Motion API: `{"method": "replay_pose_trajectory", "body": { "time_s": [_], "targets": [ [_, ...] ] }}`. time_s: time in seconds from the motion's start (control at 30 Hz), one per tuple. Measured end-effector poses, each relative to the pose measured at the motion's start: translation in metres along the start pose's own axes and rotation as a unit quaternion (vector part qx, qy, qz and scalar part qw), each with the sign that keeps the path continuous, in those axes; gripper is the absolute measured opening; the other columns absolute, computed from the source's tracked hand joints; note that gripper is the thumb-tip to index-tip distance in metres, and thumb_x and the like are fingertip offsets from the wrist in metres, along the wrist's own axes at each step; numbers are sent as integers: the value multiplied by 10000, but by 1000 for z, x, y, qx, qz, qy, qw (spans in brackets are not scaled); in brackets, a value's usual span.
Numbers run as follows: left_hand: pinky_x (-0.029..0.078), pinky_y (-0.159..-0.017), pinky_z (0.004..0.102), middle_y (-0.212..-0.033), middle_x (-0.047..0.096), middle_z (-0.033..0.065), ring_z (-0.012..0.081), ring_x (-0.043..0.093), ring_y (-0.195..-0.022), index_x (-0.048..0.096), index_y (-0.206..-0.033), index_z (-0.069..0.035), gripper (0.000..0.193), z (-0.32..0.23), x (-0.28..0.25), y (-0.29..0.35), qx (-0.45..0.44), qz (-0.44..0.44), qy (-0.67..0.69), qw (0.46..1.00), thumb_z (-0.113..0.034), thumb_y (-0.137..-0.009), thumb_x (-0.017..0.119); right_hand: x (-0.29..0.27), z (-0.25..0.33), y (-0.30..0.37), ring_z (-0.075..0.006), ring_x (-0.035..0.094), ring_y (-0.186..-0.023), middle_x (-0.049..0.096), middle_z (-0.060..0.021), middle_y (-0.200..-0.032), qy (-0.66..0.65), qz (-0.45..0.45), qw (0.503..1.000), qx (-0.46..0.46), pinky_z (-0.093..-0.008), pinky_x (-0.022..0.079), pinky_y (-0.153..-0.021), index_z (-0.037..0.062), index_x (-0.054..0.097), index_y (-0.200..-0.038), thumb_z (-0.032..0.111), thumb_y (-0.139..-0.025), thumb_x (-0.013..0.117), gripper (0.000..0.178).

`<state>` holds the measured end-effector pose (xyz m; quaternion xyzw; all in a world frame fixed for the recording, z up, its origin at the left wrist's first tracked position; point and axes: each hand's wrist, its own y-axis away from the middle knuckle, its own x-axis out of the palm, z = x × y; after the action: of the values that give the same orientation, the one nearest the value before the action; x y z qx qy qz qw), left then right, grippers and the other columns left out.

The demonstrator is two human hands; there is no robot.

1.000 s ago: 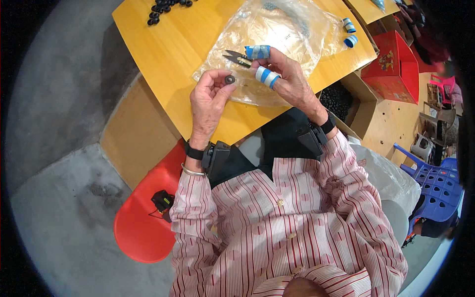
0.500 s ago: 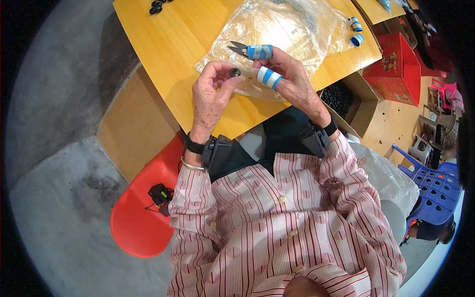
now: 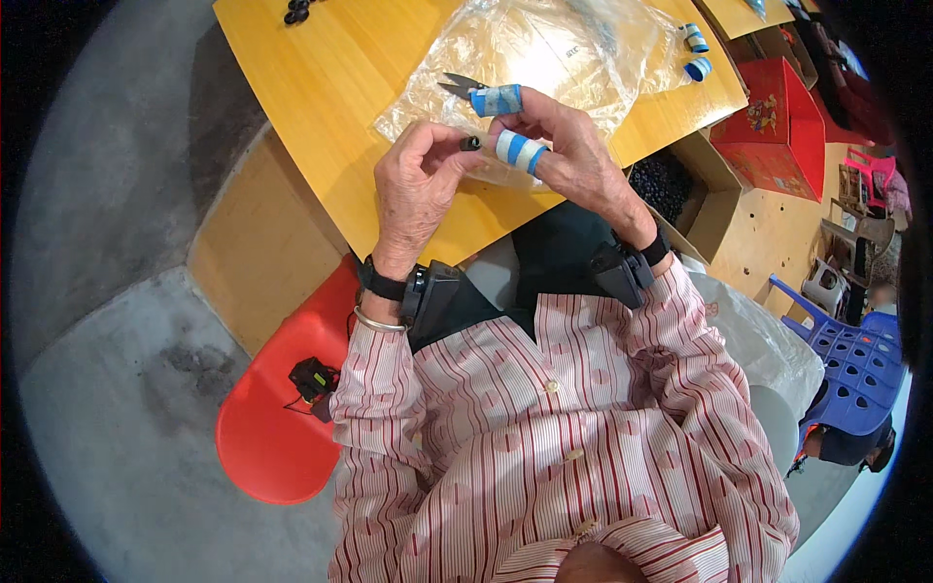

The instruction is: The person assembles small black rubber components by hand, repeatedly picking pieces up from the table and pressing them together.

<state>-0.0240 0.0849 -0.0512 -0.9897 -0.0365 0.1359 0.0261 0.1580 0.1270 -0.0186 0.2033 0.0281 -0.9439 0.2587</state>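
My left hand (image 3: 415, 183) pinches a small black ring-like part (image 3: 470, 143) between thumb and fingertips, its hollow end facing my right hand. My right hand (image 3: 583, 155) grips small snips (image 3: 461, 87), their dark pointed blades directed left, above the black part. Blue-and-white wrapping covers the handle of the snips. A second blue-and-white striped sleeve (image 3: 521, 152) sits at my right thumb, close to the black part. Both hands are over the near edge of the yellow table (image 3: 335, 107), in front of a clear plastic bag (image 3: 505, 44).
Several black parts (image 3: 297, 12) lie at the table's far left. Two striped rolls (image 3: 697, 68) rest at the right edge. A cardboard box (image 3: 717, 194) of black pieces stands right, beside a red box (image 3: 773, 126). A red chair (image 3: 282, 428) is left, a blue chair (image 3: 855, 374) right.
The black part has turned slightly and moved a little right in my left fingertips. My right hand and the snips have shifted slightly left, closer to it.
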Motion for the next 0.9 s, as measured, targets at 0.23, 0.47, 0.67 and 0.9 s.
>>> {"method": "replay_pose_trajectory", "body": {
  "time_s": [0.23,0.47,0.67,0.9],
  "targets": [
    [496,-597,290,-760,590,69,194,632,-679,610,-841,-42,203,-4,2,-1,98,0,-88,991,-89,-715,763,4,-1,-1,-191,638,-761,660,-122,-844,34,-28,999,-27,-314,520,-694,6,584,-1076,128,-836,642,275],
    [489,-615,261,-761,588,57,153,627,-693,617,-834,-26,194,2,-1,0,35,17,-13,999,-88,-725,764,1,5,1,-175,630,-756,652,-117,-843,8,-51,998,-24,-310,516,-693,19,598,-1079,137,-851,624,258],
    [474,-635,235,-769,591,35,99,590,-704,626,-845,12,205,2,-5,0,-4,24,64,998,-134,-769,748,-1,4,7,-159,583,-743,621,-82,-878,53,-50,994,-77,-284,490,-677,50,612,-1082,141,-850,636,250],
    [450,-647,209,-752,611,7,62,546,-710,627,-872,4,130,2,-3,2,-37,27,140,989,-99,-825,693,10,10,1,-233,543,-825,566,-95,-951,150,-63,966,-200,-329,482,-656,70,598,-1093,24,-752,665,351]
  ]
}}
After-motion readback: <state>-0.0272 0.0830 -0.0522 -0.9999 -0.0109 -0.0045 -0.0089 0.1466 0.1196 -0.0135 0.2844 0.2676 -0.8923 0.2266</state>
